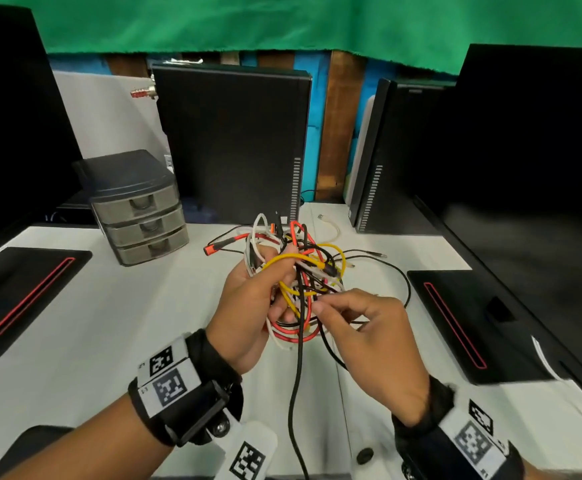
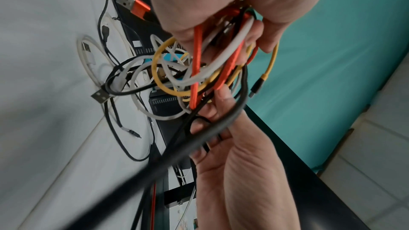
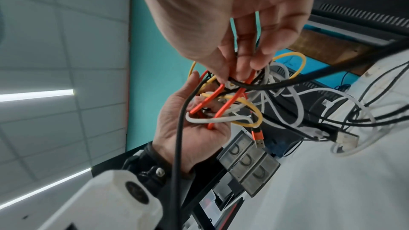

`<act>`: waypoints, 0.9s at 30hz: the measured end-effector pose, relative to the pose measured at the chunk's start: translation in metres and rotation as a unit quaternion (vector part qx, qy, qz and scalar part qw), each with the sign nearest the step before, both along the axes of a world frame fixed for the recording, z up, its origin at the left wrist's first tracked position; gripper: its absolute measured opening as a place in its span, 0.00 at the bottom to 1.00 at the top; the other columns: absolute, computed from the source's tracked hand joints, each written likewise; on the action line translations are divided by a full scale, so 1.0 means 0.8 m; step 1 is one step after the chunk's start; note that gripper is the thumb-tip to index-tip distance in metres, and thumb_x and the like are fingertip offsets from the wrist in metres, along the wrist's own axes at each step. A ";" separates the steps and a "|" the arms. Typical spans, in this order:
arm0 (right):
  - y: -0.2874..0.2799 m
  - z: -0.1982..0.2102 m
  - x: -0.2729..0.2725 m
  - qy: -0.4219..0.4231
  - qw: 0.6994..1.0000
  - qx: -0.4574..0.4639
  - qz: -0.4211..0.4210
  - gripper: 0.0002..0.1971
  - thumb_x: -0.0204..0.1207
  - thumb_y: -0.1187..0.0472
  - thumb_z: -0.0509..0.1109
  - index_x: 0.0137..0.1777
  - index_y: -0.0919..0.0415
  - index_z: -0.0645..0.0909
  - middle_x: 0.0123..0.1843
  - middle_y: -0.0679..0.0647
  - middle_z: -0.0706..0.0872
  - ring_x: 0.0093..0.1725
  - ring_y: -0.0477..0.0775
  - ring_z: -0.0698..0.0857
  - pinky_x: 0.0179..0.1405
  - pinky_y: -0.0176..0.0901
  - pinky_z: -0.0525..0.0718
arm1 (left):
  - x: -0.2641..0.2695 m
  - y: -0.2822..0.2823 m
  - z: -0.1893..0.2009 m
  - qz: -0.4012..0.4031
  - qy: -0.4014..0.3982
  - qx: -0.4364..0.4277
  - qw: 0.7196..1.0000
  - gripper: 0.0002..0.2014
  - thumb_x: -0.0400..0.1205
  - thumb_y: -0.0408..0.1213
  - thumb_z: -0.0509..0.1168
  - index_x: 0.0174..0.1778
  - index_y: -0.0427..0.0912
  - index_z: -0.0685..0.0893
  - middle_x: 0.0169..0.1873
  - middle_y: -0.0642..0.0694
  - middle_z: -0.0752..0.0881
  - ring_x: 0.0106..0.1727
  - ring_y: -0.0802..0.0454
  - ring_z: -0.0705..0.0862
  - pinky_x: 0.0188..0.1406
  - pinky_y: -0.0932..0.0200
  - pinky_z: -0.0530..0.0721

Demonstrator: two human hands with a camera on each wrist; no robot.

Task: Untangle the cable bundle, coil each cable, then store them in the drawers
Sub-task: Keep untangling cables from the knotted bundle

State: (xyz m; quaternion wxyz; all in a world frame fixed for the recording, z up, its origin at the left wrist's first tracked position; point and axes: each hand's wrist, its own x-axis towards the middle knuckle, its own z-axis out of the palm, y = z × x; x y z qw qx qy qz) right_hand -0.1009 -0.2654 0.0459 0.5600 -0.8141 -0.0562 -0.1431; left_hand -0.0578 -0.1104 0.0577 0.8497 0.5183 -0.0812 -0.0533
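Left hand [image 1: 248, 306] curls around the cable bundle [image 1: 300, 271]; right hand [image 1: 369, 327] pinches a black strand.

cable bundle [image 1: 300, 275]: orange, yellow, white, black strands knotted, lifted off my tabletop | drawers [image 1: 144, 216]: grey three-tier unit, all closed, back-left

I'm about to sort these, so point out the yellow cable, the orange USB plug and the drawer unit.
yellow cable [image 1: 284, 260], head view, on the loop over the bundle.
orange USB plug [image 2: 132, 3], left wrist view, on its orange shell.
drawer unit [image 1: 144, 228], head view, on the middle drawer front.
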 end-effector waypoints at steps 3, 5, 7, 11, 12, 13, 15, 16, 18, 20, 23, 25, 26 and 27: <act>0.000 0.000 0.003 0.034 0.999 0.004 0.011 0.05 0.76 0.62 0.78 0.39 0.53 0.91 0.35 0.46 0.89 0.33 0.41 0.82 0.36 0.28 0.78 | -0.003 -0.006 -0.003 0.029 0.013 0.005 0.999 0.14 0.80 0.41 0.70 0.38 0.37 0.72 0.18 0.51 0.73 0.14 0.58 0.67 0.15 0.64 0.71; -0.001 0.003 0.003 0.058 0.998 0.004 0.035 0.06 0.77 0.65 0.77 0.38 0.58 0.90 0.32 0.49 0.85 0.27 0.39 0.78 0.30 0.25 0.74 | -0.005 -0.013 0.002 0.063 0.043 -0.002 0.997 0.11 0.85 0.34 0.67 0.39 0.38 0.75 0.18 0.51 0.77 0.13 0.60 0.72 0.13 0.67 0.73; -0.006 0.011 0.000 0.083 0.993 -0.015 0.086 0.06 0.77 0.68 0.74 0.38 0.63 0.88 0.32 0.51 0.82 0.22 0.38 0.75 0.25 0.23 0.70 | 0.003 -0.009 0.005 0.088 0.066 -0.005 0.994 0.12 0.88 0.31 0.61 0.37 0.40 0.78 0.17 0.52 0.79 0.12 0.61 0.75 0.12 0.69 0.72; -0.027 0.039 -0.003 0.097 0.974 -0.135 0.156 0.07 0.78 0.68 0.73 0.39 0.64 0.87 0.35 0.56 0.85 0.21 0.37 0.77 0.23 0.24 0.71 | 0.042 0.040 0.021 0.124 0.095 -0.034 0.987 0.22 0.90 0.38 0.56 0.28 0.46 0.81 0.13 0.53 0.75 0.12 0.61 0.73 0.22 0.61 0.81; -0.038 0.046 0.000 0.086 0.973 -0.162 0.142 0.07 0.78 0.69 0.73 0.38 0.63 0.87 0.34 0.56 0.85 0.22 0.37 0.78 0.23 0.24 0.72 | 0.052 0.057 0.026 0.142 0.096 -0.048 0.984 0.19 0.90 0.38 0.55 0.32 0.47 0.79 0.13 0.55 0.74 0.12 0.62 0.73 0.29 0.54 0.84; -0.053 0.053 0.006 0.072 0.974 -0.184 0.115 0.08 0.77 0.69 0.73 0.37 0.61 0.87 0.33 0.54 0.86 0.22 0.37 0.79 0.24 0.24 0.72 | 0.061 0.075 0.030 0.162 0.094 -0.060 0.980 0.16 0.90 0.38 0.54 0.35 0.48 0.76 0.14 0.56 0.72 0.12 0.61 0.74 0.34 0.50 0.87; -0.088 0.060 0.023 0.031 0.972 -0.233 0.029 0.09 0.73 0.67 0.74 0.34 0.55 0.87 0.30 0.51 0.86 0.25 0.43 0.81 0.25 0.30 0.75 | 0.074 0.108 0.037 0.193 0.086 -0.079 0.974 0.16 0.90 0.39 0.54 0.36 0.49 0.74 0.15 0.56 0.71 0.15 0.59 0.75 0.44 0.44 0.89; -0.108 0.061 0.033 0.019 0.965 -0.259 -0.023 0.09 0.72 0.66 0.75 0.32 0.53 0.86 0.28 0.49 0.86 0.27 0.46 0.82 0.28 0.36 0.79 | 0.080 0.122 0.039 0.203 0.081 -0.095 0.971 0.17 0.90 0.40 0.54 0.34 0.49 0.74 0.15 0.56 0.70 0.17 0.59 0.75 0.51 0.41 0.89; -0.147 0.057 0.050 0.050 0.938 -0.321 -0.121 0.10 0.72 0.62 0.76 0.30 0.53 0.85 0.27 0.48 0.85 0.30 0.51 0.84 0.29 0.45 0.80 | 0.086 0.142 0.042 0.215 0.072 -0.120 0.966 0.19 0.90 0.41 0.55 0.31 0.50 0.76 0.17 0.55 0.70 0.18 0.59 0.71 0.63 0.41 0.82; -0.175 0.047 0.059 0.157 0.882 -0.405 -0.182 0.10 0.73 0.58 0.74 0.31 0.56 0.85 0.29 0.52 0.85 0.31 0.53 0.84 0.28 0.40 0.77 | 0.088 0.148 0.044 0.214 0.065 -0.130 0.966 0.23 0.90 0.42 0.55 0.27 0.50 0.78 0.17 0.55 0.71 0.17 0.59 0.67 0.46 0.58 0.82; -0.179 0.030 0.060 0.261 0.793 -0.521 -0.175 0.05 0.75 0.55 0.68 0.43 0.53 0.84 0.36 0.50 0.86 0.36 0.54 0.85 0.34 0.41 0.80 | 0.084 0.133 0.042 0.174 0.048 -0.154 0.971 0.16 0.90 0.42 0.55 0.35 0.50 0.75 0.19 0.56 0.69 0.17 0.61 0.65 0.31 0.66 0.67; -0.163 0.029 0.058 0.196 0.811 -0.534 -0.137 0.08 0.77 0.51 0.69 0.53 0.48 0.84 0.41 0.46 0.85 0.41 0.52 0.85 0.37 0.43 0.79 | 0.075 0.114 0.042 0.142 0.040 -0.138 0.979 0.14 0.90 0.42 0.55 0.37 0.49 0.75 0.21 0.55 0.68 0.17 0.61 0.64 0.27 0.68 0.65; -0.152 0.031 0.055 0.140 0.844 -0.508 -0.102 0.11 0.78 0.49 0.70 0.59 0.46 0.83 0.44 0.43 0.85 0.44 0.48 0.84 0.40 0.42 0.79 | 0.068 0.102 0.044 0.133 0.034 -0.130 0.982 0.14 0.90 0.42 0.55 0.39 0.49 0.76 0.21 0.55 0.68 0.16 0.61 0.64 0.24 0.69 0.66; -0.135 0.035 0.050 0.082 0.883 -0.457 -0.062 0.14 0.79 0.47 0.71 0.63 0.45 0.83 0.48 0.41 0.85 0.47 0.43 0.84 0.43 0.36 0.78 | 0.060 0.089 0.047 0.127 0.028 -0.120 0.984 0.14 0.91 0.41 0.55 0.39 0.48 0.76 0.22 0.55 0.68 0.16 0.61 0.64 0.21 0.69 0.66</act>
